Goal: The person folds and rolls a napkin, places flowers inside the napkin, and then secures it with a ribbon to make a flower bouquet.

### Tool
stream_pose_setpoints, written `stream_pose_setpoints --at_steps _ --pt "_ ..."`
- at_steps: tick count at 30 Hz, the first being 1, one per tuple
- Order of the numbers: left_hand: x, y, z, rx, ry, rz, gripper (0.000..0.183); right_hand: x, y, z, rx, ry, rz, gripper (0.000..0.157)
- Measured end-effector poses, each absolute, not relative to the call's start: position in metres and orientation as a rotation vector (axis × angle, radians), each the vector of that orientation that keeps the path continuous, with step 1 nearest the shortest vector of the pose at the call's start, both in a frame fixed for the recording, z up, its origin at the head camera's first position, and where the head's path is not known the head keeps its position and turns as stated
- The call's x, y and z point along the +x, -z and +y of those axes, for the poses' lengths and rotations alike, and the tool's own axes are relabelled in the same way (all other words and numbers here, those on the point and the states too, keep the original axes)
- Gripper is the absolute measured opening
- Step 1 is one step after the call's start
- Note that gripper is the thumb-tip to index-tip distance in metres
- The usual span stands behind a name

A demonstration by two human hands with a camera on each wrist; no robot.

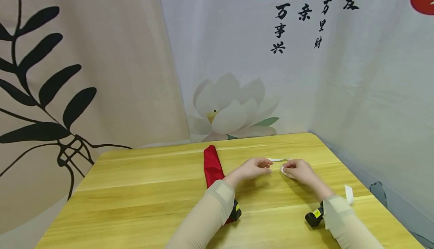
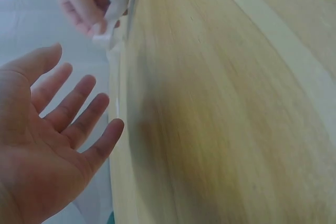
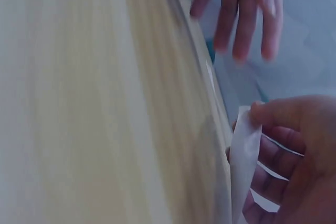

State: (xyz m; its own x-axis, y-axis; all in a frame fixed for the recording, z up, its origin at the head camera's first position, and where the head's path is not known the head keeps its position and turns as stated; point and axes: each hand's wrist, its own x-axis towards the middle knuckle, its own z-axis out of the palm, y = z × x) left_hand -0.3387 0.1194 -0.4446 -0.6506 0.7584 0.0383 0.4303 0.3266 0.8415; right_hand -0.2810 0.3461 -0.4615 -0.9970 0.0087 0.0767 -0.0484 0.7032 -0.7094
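Observation:
My right hand (image 1: 300, 170) pinches a thin white strip (image 3: 244, 156) between thumb and fingers; in the right wrist view the strip hangs down along the fingers. I cannot tell whether it is paper or cloth. My left hand (image 1: 251, 167) is held just left of it above the table, its fingers spread and relaxed, with nothing in them. The left wrist view shows that open palm (image 2: 42, 145) and, beyond it, the right hand with the strip. Another narrow white strip (image 1: 277, 160) shows behind the hands.
A long red cloth-like piece (image 1: 213, 164) lies on the wooden table (image 1: 135, 196), partly hidden under the left forearm. One more white piece (image 1: 349, 195) lies beside the right forearm, near the right edge. A printed curtain (image 1: 230, 53) hangs behind the table.

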Motion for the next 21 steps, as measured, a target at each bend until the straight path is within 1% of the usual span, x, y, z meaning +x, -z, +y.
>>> stream_pose_setpoints --at_steps 5,10,13,18,21 --pt "-0.339 0.445 0.116 1.052 -1.208 2.294 0.041 -0.282 0.454 0.319 0.179 -1.365 -2.812 0.018" --pt "-0.342 0.447 0.112 1.075 -1.206 2.307 0.043 -0.284 0.449 0.302 0.284 -1.586 -2.759 0.017" --pt "-0.345 0.448 0.11 1.099 -1.2 2.305 0.037 -0.286 0.448 0.298 0.318 -1.661 -2.742 0.018" --pt "-0.348 0.443 0.103 1.11 -1.186 2.308 0.02 -0.288 0.443 0.298 0.343 -1.686 -2.763 0.02" --pt "-0.35 0.441 0.098 1.112 -1.201 2.295 0.017 -0.287 0.438 0.3 0.336 -1.7 -2.78 0.022"
